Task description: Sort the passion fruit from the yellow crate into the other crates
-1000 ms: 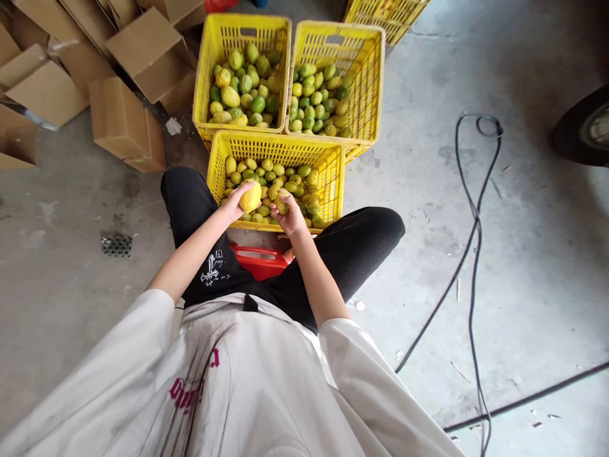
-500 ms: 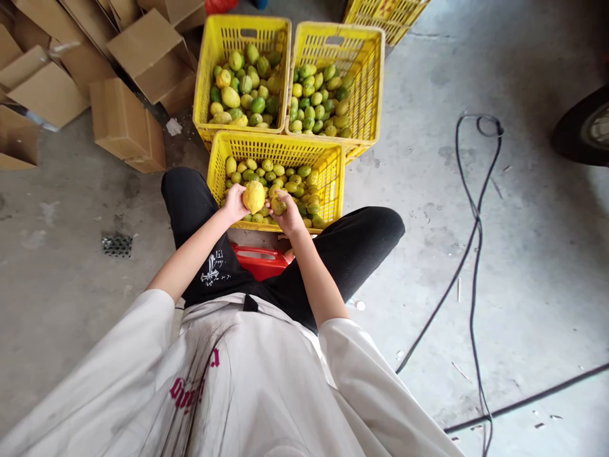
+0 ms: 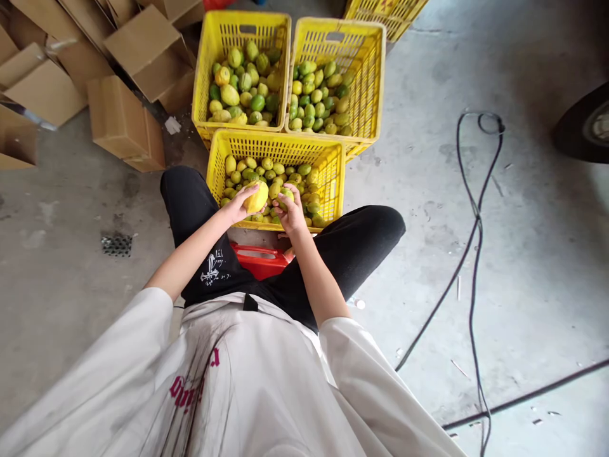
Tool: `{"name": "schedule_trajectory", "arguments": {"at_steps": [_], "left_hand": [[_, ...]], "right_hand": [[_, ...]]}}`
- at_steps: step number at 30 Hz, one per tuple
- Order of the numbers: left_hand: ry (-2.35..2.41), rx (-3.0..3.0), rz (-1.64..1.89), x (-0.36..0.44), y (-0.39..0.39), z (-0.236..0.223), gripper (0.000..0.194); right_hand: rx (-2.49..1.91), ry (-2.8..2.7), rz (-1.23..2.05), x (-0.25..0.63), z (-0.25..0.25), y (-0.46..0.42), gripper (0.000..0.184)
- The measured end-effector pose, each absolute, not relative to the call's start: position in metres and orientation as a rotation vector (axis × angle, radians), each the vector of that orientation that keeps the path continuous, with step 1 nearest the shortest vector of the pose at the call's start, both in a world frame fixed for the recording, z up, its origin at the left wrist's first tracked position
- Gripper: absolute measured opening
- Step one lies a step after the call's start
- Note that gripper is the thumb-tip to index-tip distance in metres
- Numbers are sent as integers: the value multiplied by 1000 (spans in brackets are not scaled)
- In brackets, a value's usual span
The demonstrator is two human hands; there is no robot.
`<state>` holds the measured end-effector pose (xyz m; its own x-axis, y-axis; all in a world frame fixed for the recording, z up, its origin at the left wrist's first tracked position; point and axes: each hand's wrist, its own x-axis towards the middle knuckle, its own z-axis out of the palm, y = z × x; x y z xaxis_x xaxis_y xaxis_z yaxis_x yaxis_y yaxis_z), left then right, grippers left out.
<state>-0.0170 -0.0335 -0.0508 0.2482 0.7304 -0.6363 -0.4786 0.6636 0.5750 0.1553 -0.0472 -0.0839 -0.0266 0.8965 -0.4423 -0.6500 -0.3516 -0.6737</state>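
My left hand [image 3: 236, 207] is closed round a large yellow lemon [image 3: 257, 197]. A smaller, greener lemon [image 3: 286, 199] sits in the curled fingers of my right hand [image 3: 294, 217]. Both fruits are held side by side, a little apart, over the near yellow crate [image 3: 339, 190], which stands between my knees. Many yellow-green lemons [image 3: 268, 164] lie in that crate, some hidden behind my hands. Beyond it stand a left yellow crate [image 3: 202, 70] of larger green and yellow fruits and a right yellow crate [image 3: 378, 76] of smaller ones.
Cardboard boxes [image 3: 122, 120] are heaped at the far left. A red plastic stool [image 3: 259, 266] shows between my legs. On the concrete floor at the right lies a looped black cable [image 3: 476, 219], with a wheel [image 3: 587, 130] past it. Another yellow crate [image 3: 387, 18] stands at the back.
Both hands have turned their lemons in place, showing other sides. The right lemon shifted left, then back a little to the right and up. Both stay held.
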Motion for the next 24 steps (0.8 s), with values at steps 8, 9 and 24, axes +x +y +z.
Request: {"name": "schedule_trajectory", "arguments": {"at_steps": [8,9,24], "left_hand": [[1043,114,868,-24,-24,-53,33],[1045,108,872,-24,-23,-54,34],[1201,129,1102,-23,-22,-57,46]], "right_hand": [[-1109,-453,1717,155,-91,-46,39],[-1109,-441,1732,155,-91,-45,38],[-1117,-205,1681,155,-74,-44,15]]}}
